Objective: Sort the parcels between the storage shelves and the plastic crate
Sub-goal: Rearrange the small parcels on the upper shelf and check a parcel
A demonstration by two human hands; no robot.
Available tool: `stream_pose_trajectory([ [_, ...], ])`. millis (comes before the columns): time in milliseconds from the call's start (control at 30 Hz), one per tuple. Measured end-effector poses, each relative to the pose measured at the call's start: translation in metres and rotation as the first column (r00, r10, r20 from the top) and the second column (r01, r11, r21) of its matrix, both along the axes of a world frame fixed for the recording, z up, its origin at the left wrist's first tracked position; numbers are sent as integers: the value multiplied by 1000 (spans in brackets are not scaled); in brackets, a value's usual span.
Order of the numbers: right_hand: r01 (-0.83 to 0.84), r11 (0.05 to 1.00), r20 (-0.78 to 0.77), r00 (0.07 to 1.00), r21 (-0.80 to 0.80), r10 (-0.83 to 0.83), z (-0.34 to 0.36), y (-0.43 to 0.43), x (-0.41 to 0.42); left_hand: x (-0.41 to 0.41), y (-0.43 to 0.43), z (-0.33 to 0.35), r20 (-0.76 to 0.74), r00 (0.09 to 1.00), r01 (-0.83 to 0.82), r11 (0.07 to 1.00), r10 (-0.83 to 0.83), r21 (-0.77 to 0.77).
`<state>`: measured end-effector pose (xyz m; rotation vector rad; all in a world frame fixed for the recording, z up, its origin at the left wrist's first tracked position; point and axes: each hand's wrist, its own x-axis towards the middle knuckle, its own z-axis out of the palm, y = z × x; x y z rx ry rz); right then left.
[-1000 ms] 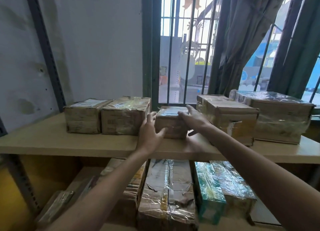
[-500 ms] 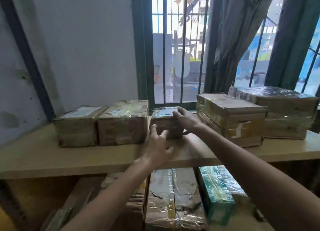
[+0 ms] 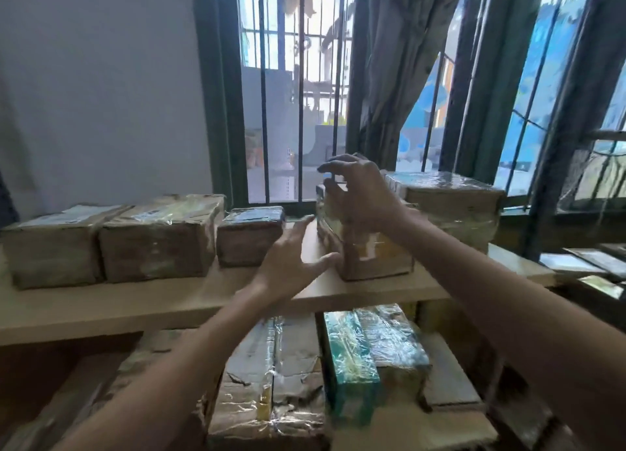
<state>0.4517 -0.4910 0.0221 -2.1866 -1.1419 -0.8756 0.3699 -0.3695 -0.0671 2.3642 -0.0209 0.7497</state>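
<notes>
Head view: both hands reach over the upper shelf [image 3: 169, 301], neither holding anything. The left hand [image 3: 288, 264] is spread open above the front edge, its thumb tip just beside the near corner of a taped parcel [image 3: 369, 250]. The right hand [image 3: 362, 193] hangs above that parcel's top, fingers curled and apart. A small parcel [image 3: 249, 235] stands just left of the hands, nearer the back edge. Two larger parcels [image 3: 159, 237] sit side by side toward the left end.
</notes>
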Motion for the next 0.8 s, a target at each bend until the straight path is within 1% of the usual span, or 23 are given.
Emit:
stream_pose_trajectory([
  [33, 13, 1000, 2, 1000, -23, -13, 2, -12, 3, 6, -10, 1, 2, 1000, 14, 1000, -14, -25],
  [100, 49, 994, -61, 997, -102, -56, 0, -36, 10, 17, -29, -1, -15, 1000, 25, 998, -26, -52],
  [200, 93, 978, -155, 980, -189, -123, -11, -70, 20, 32, -47, -12, -108, 994, -27, 997, 18, -78],
  [267, 57, 977, -210, 972, -207, -102, -21, -83, 27, 38, -50, -18, -151, 988, -48, 986, 24, -157],
  [333, -21, 984, -283, 959, -175, -30, -28, -82, 30, 38, -47, -20, -150, 989, -27, 974, -7, -225],
  [400, -99, 991, -321, 945, -90, 65, -27, -83, 32, 35, -47, -20, -89, 995, 6, 953, -34, -302],
  [467, -154, 988, -316, 936, 21, 153, -21, -85, 32, 30, -47, -17, 44, 999, 22, 914, -5, -404],
  [533, -204, 966, -294, 924, 157, 243, -12, -87, 31, 24, -48, -9, 185, 975, -10, 861, 121, -508],
  [600, -259, 926, -292, 895, 273, 336, -2, -84, 31, 19, -50, 7, 284, 927, -27, 797, 246, -603],
  [633, -276, 917, -292, 887, 287, 359, 3, -81, 33, 17, -52, 17, 315, 904, -28, 774, 290, -632],
  [667, -285, 921, -292, 887, 265, 358, 7, -78, 34, 15, -53, 27, 333, 886, -37, 765, 323, -643],
  [733, -310, 932, -298, 887, 186, 354, 13, -73, 40, 12, -55, 42, 337, 881, -73, 799, 332, -596],
  [800, -320, 936, -319, 880, 148, 351, 20, -70, 44, 10, -58, 48, 296, 916, -81, 849, 270, -522],
])
